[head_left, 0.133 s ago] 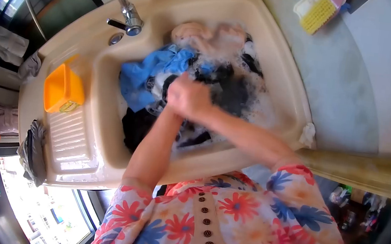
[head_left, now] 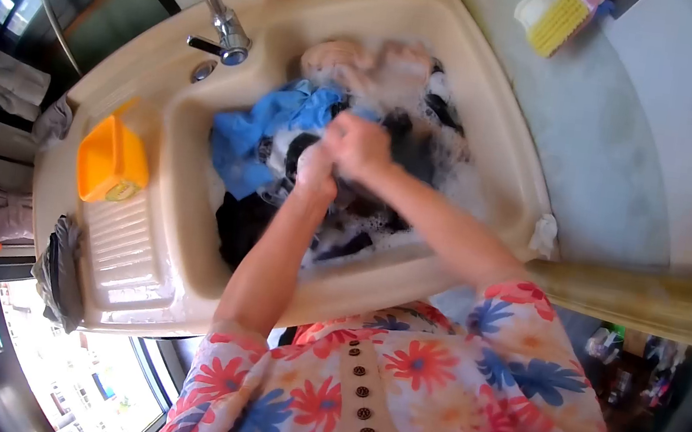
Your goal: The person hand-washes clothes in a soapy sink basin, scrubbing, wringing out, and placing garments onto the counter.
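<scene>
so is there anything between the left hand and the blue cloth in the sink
Yes, but only other fabric: some white and dark laundry lies between the left hand and the blue cloth. No hard object shows between them in the sink.

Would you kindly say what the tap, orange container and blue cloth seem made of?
Tap: polished metal, probably chromed, given its bright reflections. Orange container: probably plastic, smooth and evenly coloured. Blue cloth: soft fabric, visibly creased; fibre unclear.
</scene>
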`<state>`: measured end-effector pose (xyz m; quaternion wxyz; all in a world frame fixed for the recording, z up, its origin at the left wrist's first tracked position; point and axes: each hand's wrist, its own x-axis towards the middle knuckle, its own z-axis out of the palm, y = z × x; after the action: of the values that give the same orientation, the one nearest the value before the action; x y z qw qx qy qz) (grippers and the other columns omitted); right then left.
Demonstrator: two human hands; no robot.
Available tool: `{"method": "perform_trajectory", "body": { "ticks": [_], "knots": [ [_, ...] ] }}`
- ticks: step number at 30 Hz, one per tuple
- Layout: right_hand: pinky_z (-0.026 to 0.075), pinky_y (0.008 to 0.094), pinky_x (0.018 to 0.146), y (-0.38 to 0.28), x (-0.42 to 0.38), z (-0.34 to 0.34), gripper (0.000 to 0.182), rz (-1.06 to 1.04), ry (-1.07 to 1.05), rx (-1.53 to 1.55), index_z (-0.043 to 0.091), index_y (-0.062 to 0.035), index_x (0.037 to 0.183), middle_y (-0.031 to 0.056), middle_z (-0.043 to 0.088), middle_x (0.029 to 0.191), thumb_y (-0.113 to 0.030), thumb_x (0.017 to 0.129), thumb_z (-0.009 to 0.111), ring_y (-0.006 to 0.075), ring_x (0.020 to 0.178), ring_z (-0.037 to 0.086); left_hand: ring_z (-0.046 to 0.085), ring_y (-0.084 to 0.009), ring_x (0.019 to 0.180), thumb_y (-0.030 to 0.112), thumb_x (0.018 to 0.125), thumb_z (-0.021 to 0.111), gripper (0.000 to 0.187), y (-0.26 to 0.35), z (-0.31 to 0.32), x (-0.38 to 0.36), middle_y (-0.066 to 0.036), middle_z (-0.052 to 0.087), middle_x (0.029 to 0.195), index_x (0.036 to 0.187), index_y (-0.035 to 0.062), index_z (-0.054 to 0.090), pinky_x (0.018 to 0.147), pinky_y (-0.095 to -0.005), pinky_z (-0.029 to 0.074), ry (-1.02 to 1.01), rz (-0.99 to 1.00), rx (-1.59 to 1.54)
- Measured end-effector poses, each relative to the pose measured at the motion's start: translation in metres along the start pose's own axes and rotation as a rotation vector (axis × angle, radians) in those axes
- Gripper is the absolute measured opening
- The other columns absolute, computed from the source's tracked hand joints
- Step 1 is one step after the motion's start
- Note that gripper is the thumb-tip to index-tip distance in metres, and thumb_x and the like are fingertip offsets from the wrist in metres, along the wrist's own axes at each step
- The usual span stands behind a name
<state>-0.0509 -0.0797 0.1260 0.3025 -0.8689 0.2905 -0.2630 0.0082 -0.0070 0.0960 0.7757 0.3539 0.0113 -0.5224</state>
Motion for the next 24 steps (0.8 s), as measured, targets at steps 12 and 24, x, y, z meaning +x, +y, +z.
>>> {"method": "perform_trajectory", "body": {
  "ticks": [12, 24],
  "knots": [
    [0.043, 0.0270, 0.081, 0.028, -0.014, -0.082, 0.050, 0.190, -0.748, 0.753, 0.048, 0.0014, 0.117, 0.0080, 0.058, 0.100, -0.006, 0.069, 0.063, 0.0140, 0.091, 0.053, 0.057, -0.0147, 0.065, 0.027, 0.076, 0.068, 0.029, 0.018, 0.017, -0.016, -0.008, 0.062, 0.076, 0.086, 0.0014, 0.058, 0.065, -0.0290, 0.047, -0.094, 0.039, 0.604],
    [0.048, 0.0278, 0.060, 0.041, -0.031, -0.112, 0.028, 0.517, -0.904, 0.484, 0.063, 0.0015, 0.089, 0.0081, 0.063, 0.077, -0.009, 0.064, 0.064, 0.0145, 0.068, 0.059, 0.057, -0.0260, 0.090, 0.021, 0.073, 0.069, 0.039, 0.030, -0.006, -0.003, -0.011, 0.060, 0.094, 0.104, 0.0007, 0.056, 0.081, -0.0405, 0.046, 0.057, 0.028, 0.065]
  ]
}}
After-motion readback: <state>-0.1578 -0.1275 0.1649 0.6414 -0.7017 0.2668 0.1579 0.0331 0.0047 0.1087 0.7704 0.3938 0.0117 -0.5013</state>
